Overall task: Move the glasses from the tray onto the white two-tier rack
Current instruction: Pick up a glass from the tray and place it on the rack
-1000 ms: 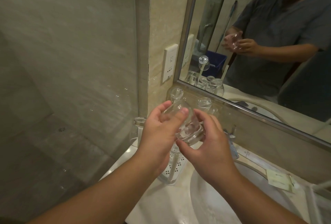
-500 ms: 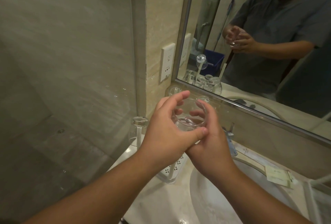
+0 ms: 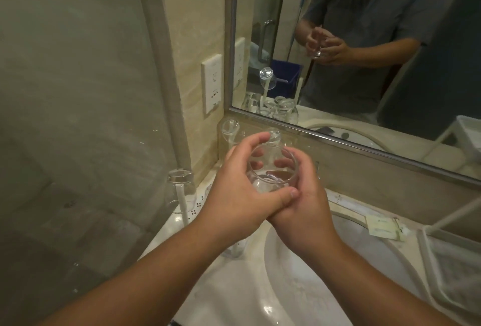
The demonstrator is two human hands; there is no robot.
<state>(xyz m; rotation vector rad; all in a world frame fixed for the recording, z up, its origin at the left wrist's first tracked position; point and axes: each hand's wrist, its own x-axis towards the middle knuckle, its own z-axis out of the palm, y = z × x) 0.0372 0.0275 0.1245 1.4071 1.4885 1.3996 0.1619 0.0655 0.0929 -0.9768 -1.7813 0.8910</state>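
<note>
Hands, left hand [image 3: 235, 196] and right hand [image 3: 303, 202], both curl around one clear glass [image 3: 272, 172] above the white rack [image 3: 194, 207]; a second ago it lay tilted, now mouth-up, so it likely needs inverting before placing.

Clear glass [image 3: 272, 169]; white rack [image 3: 183, 203]; beige wall [image 3: 197, 26]

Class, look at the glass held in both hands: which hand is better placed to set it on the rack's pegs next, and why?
Probably the left hand: it already wraps the glass and is on the side nearer the rack by the wall. The right hand sits over the sink.
</note>
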